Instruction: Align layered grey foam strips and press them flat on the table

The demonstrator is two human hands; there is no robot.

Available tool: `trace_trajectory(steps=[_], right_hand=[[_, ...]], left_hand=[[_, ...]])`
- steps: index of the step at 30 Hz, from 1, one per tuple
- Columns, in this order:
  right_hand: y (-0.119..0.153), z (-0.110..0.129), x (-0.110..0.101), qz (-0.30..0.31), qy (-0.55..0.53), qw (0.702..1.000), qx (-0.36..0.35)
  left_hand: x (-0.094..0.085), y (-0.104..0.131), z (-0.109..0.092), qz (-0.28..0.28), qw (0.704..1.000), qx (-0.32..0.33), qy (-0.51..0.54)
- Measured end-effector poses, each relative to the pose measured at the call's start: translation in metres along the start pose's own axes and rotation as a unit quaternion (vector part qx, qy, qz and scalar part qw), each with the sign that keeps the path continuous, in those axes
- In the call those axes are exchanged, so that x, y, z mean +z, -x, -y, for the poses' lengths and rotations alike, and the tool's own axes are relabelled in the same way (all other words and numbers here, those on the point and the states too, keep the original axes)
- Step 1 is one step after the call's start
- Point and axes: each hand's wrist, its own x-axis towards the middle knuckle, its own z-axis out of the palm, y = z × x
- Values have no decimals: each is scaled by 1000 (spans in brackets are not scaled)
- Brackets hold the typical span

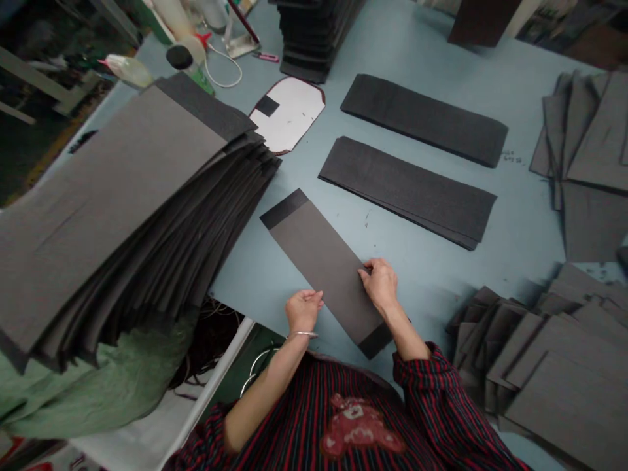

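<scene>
Blue table (pixel 304 170), grey panel (pixel 321 252), left hand (pixel 303 311) and right hand (pixel 381 284) pinching its long edges; dim, cluttered room (pixel 29 147).

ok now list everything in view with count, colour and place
black-ended panel: 1, grey, between hands
fanned panel stack: 1, grey/black, left
strip stacks: 2, black, centre
tall stack: 1, black, top
panel piles: 2, grey, right
rounded panel: 1, white, upper centre
bottles: several, mixed, upper left
cord: 1, white, upper left
pink-handled tool: 1, top
brown object: 1, top right
cloth: 1, green, lower left
table: 1, blue-grey, underneath
bangle: 1, silver, left wrist
striped garment: 1, red/black, bottom
hands: left, right, panel edges
</scene>
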Motion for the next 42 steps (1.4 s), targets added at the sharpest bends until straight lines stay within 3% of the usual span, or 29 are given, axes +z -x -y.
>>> trace_trajectory(steps=[2,5,8,11,16,22,26,29,31,33,34,35,37,39,40,42], right_hand=[[-1,0,-2,15,-11,1000,-1],[2,-18,-9,34,-38,999,-10],[20,-48,-14,30,-50,998,19],[43,-64,-11,15,-58,997,52],[58,-56,-5,5,-12,999,38],[55,-59,-11,19,-64,997,40],[58,-67,-15,-26,-145,989,1],[67,-64,-12,-98,-131,986,-38],[76,-57,-3,-130,-79,987,-47],[84,-49,9,-115,-22,992,-54],[87,-45,15,-96,0,994,-60],[90,-42,21,-77,14,995,-66],[92,-38,31,-59,22,995,-71],[93,-37,37,-67,12,995,-71],[93,-38,40,-78,3,994,-70],[92,-41,46,-102,-18,992,-78]], left_hand=[[-1,-2,-3,7,1000,-6,3],[-11,2,-1,22,999,-21,11],[-17,22,15,46,997,-57,11],[-10,49,35,70,993,-90,9],[8,67,46,70,992,-105,12],[7,63,43,88,988,-128,7],[15,76,46,156,977,-137,-38],[21,90,44,232,958,-142,-92],[23,93,37,261,953,-83,-130],[23,87,25,246,946,109,-183],[24,81,18,227,919,237,-218],[25,73,10,207,872,358,-260],[29,54,-4,183,762,508,-359],[31,30,-18,178,669,563,-452],[30,17,-25,169,636,573,-488],[22,-13,-43,121,606,574,-538]])
